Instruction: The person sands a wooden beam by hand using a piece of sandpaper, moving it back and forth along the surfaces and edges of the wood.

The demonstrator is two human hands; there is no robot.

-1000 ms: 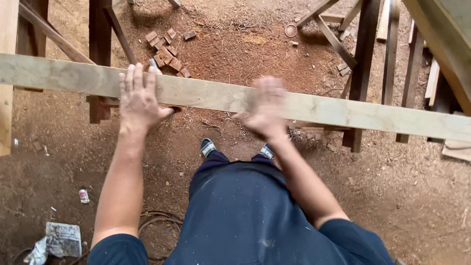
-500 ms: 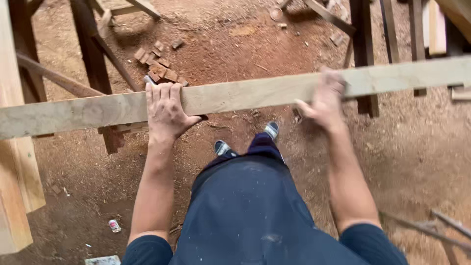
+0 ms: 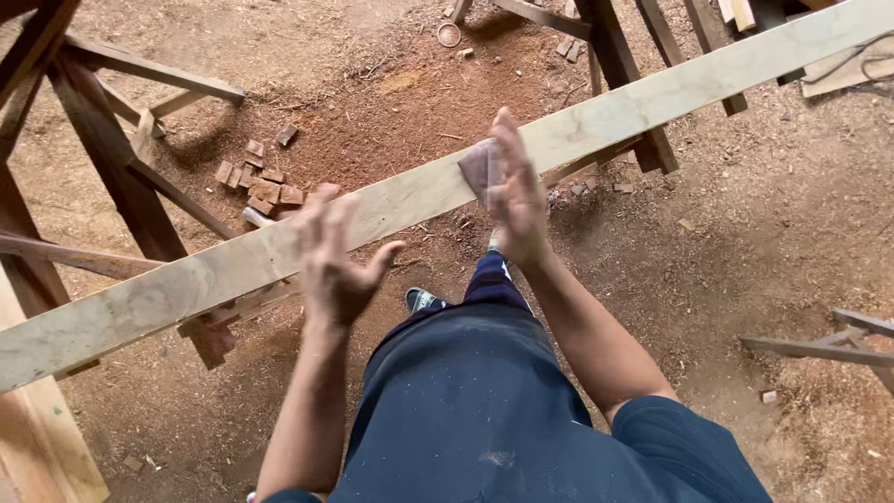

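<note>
One long pale plank [image 3: 233,270] runs diagonally across the view from lower left to upper right, resting on dark wooden trestles [image 3: 121,177], with open sawdust floor [image 3: 745,233] to the right and a pile of small wood offcuts [image 3: 261,182] just beyond its far edge. Plank face looks smooth, light, faintly grey-streaked, edges straight. Left hand [image 3: 340,265] is spread, fingers apart, blurred at the near edge, contact unclear; right hand [image 3: 512,196] pinches one small sandpaper piece [image 3: 475,168] against the plank.

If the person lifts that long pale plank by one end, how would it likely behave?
The plank is long and thin, so it would probably flex and swing. It spans dark trestles, so pushing likely slides it. The right hand presses a small sanding sheet on it.
</note>
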